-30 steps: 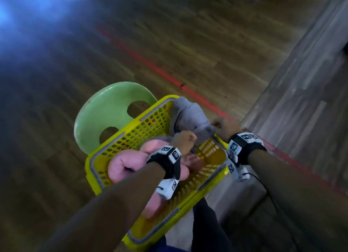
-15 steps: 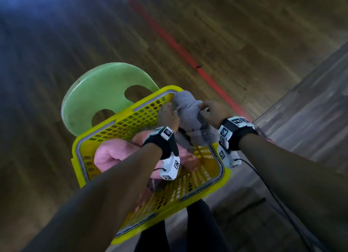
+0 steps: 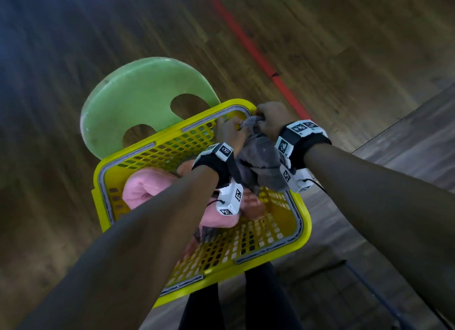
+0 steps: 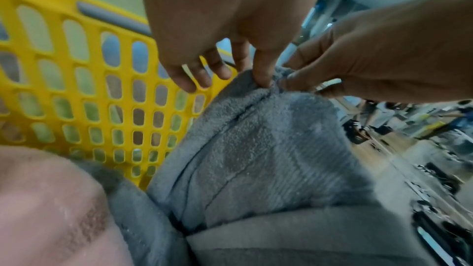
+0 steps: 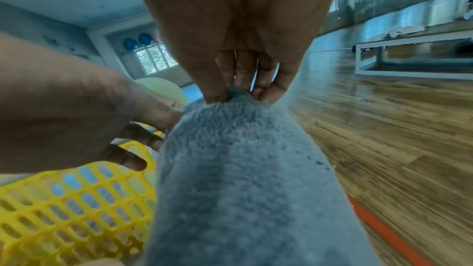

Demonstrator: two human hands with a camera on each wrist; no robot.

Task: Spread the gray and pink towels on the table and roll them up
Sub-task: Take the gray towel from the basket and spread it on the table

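**Gray towel** (image 3: 262, 162): bunched and hanging, partly lifted above the far right corner of the yellow basket (image 3: 299, 241). Its top edge is gathered into a small peak; the lower folds trail down inside the basket.

**Right hand** (image 3: 273, 116): thumb and fingertips (image 5: 245, 76) pinch the peak of the gray towel from above. The grip takes in only a small tuft of cloth.

**Left hand** (image 3: 230, 132): just beside the right hand, at the same peak. The left wrist view shows one finger pressing into the fold while the others hang loose and spread near the basket wall; whether it truly holds the towel cannot be told for certain.

**Pink towel** (image 3: 145, 189): lying rolled or bundled on the basket floor, at the left, partly under the left forearm. Untouched.

**Basket support**: the basket sits on a green plastic chair (image 3: 138, 100), on a wooden floor with a red line (image 3: 246, 44). A desk edge (image 3: 418, 122) shows at the right.

**Risks, as judged:**
- The narrow pinch may slip, since the whole weight of the towel hangs from one tuft; it would drop back or onto the floor.
- Trailing folds may snag on the lattice wall or rim and tip the light basket off the chair.
- The gray towel rests against the pink one; lifting fast could drag the pink towel out with it.
- Both hands share one point, so the towel will not open until they part along its edge.
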